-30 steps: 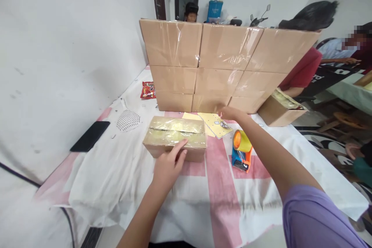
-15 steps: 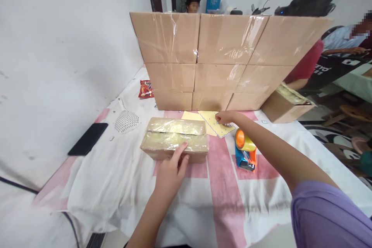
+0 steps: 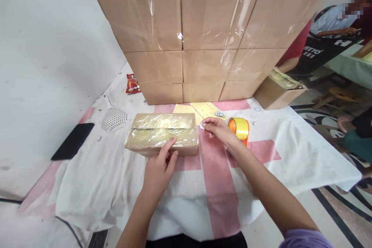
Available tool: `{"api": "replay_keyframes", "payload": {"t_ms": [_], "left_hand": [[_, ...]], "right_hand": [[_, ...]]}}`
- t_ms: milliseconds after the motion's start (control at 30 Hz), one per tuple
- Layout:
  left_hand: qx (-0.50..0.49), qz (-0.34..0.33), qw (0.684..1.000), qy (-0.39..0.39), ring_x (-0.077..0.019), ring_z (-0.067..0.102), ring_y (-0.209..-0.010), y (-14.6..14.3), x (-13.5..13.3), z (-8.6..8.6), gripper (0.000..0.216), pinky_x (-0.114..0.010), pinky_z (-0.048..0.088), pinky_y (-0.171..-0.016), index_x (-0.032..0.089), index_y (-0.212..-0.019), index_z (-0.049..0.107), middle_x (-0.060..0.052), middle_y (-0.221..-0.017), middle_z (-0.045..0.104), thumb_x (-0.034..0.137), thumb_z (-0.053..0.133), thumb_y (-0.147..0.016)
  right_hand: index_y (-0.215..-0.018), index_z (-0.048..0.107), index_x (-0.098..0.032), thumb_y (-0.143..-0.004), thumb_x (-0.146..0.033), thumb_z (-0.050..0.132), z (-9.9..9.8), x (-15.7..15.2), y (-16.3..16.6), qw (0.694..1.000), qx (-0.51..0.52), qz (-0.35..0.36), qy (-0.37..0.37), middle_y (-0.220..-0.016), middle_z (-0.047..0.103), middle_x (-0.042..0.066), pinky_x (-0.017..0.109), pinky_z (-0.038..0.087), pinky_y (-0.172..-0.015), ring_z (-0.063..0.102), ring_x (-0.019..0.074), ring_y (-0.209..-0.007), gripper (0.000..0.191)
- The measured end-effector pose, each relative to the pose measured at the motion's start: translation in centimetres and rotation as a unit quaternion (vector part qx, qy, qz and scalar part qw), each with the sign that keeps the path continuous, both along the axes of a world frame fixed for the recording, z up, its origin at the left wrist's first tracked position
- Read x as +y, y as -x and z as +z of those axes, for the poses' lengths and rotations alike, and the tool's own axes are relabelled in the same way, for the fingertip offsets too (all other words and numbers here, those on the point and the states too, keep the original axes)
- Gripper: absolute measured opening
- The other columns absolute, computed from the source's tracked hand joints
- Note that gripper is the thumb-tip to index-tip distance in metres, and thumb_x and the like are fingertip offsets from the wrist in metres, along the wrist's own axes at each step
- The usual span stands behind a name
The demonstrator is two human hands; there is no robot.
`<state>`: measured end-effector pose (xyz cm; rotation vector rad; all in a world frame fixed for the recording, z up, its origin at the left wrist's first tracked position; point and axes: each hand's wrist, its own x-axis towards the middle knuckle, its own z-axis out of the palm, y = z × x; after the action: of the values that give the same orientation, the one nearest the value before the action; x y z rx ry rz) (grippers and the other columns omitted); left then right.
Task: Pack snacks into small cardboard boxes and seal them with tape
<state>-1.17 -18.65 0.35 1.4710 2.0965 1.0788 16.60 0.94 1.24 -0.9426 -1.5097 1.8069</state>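
A small cardboard box (image 3: 162, 139) lies on the table, its top seam covered with shiny clear tape. My left hand (image 3: 159, 166) grips its near edge, index finger on top and thumb at the front. Between the thumb and fingertips of my right hand (image 3: 216, 130) is a small white sticker (image 3: 202, 125) with a blue edge, held just right of the box. Yellow sticker sheets (image 3: 207, 110) lie beyond that hand. Right of it stands a tape dispenser (image 3: 241, 128) with a yellow roll, partly hidden by my forearm.
Stacked, taped cardboard boxes (image 3: 209, 46) form a wall at the back. Another box (image 3: 276, 93) stands at right, with a person in red behind it. On the left lie a black phone (image 3: 72, 141), a white mesh piece (image 3: 114, 119) and a red packet (image 3: 133, 84).
My right hand has drawn back from the sticker sheet toward the box, now with a sticker in its fingertips. My left hand stays on the box. The view has tilted down.
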Motion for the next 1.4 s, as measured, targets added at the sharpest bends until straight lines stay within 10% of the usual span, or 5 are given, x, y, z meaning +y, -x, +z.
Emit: {"api": "replay_keyframes", "payload": {"t_ms": [467,900,1067,1233,1400], "left_hand": [[-0.017,0.023,0.999,-0.023,-0.0154,0.061,-0.061,-1.2,-0.3,0.2,0.053,-0.027,0.05,-0.062,0.022,-0.145,0.046,0.004,-0.068,0.064,0.044,0.055,-0.097],[0.028,-0.026,0.999,-0.016,-0.0139,0.054,-0.054,-1.3,-0.1,0.0,0.071,-0.026,0.047,-0.06,0.021,-0.152,0.029,0.009,-0.063,0.053,0.046,0.06,-0.093],[0.071,0.25,0.948,-0.185,-0.0126,0.045,-0.056,1.4,-1.8,-0.8,0.053,-0.027,0.044,-0.062,0.019,-0.134,0.057,0.008,-0.062,0.044,0.046,0.065,-0.09],[-0.187,0.266,0.921,-0.212,-0.0191,0.06,-0.094,6.8,-1.8,-4.0,0.051,-0.032,0.052,-0.079,0.022,-0.117,0.062,-0.004,-0.105,0.061,0.064,0.058,-0.087],[-0.296,0.21,0.91,-0.201,-0.018,0.059,-0.083,7.8,-0.6,-1.3,0.053,-0.033,0.055,-0.072,0.028,-0.102,0.068,0.001,-0.096,0.062,0.072,0.073,-0.072]], "right_hand": [[-0.089,0.053,-0.024,-0.067,-0.049,0.085,-6.0,-2.9,1.5,0.988,0.116,0.035,0.098,-0.064,0.052,-0.009,0.019,0.02,-0.043,0.039,0.0068,-0.048,0.046],[-0.082,0.051,-0.024,-0.093,-0.053,0.058,-6.8,-4.2,1.8,0.99,0.078,0.039,-0.111,-0.066,0.045,-0.005,0.025,0.032,-0.055,0.042,0.0128,-0.06,0.032],[-0.097,0.059,-0.023,-0.096,-0.048,0.053,-5.4,-3.2,0.0,0.982,0.068,-0.094,-0.148,-0.074,0.058,-0.002,0.028,0.045,-0.066,0.057,0.016,-0.069,0.025],[-0.16,0.025,-0.026,-0.077,-0.059,0.079,-5.6,-3.2,-0.3,0.96,0.005,0.101,-0.261,-0.164,0.033,0.014,0.047,0.029,-0.123,0.029,0.0303,-0.154,0.103],[-0.165,0.003,-0.029,-0.063,-0.057,0.089,-3.7,-3.6,0.0,0.921,-0.017,0.074,-0.383,-0.163,0.027,0.015,0.05,0.027,-0.125,0.028,0.0336,-0.153,0.137]]}}
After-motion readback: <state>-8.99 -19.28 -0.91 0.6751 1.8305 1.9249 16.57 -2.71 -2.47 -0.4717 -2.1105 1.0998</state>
